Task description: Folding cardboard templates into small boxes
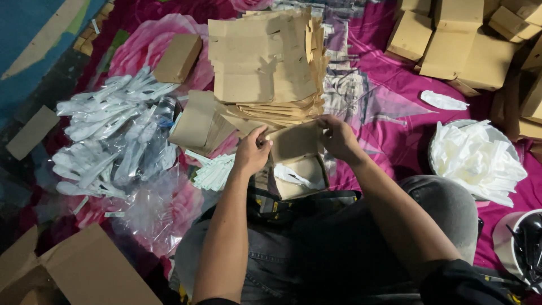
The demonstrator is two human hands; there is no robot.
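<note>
My left hand [252, 150] and my right hand [337, 137] both grip the raised lid flap of a small brown cardboard box [296, 161] held open in front of my lap. Inside the box lies a white wrapped item [293, 176]. Just beyond the box stands a tall stack of flat brown cardboard blanks [262, 59]. A small pile of white paper sachets [214, 172] lies left of my left hand.
A heap of plastic-wrapped white cutlery [110, 138] lies at the left on a pink floral cloth [384, 101]. A bowl of white folded napkins [477, 158] sits at the right. Folded brown boxes [457, 42] are piled top right. Loose cardboard [84, 271] lies bottom left.
</note>
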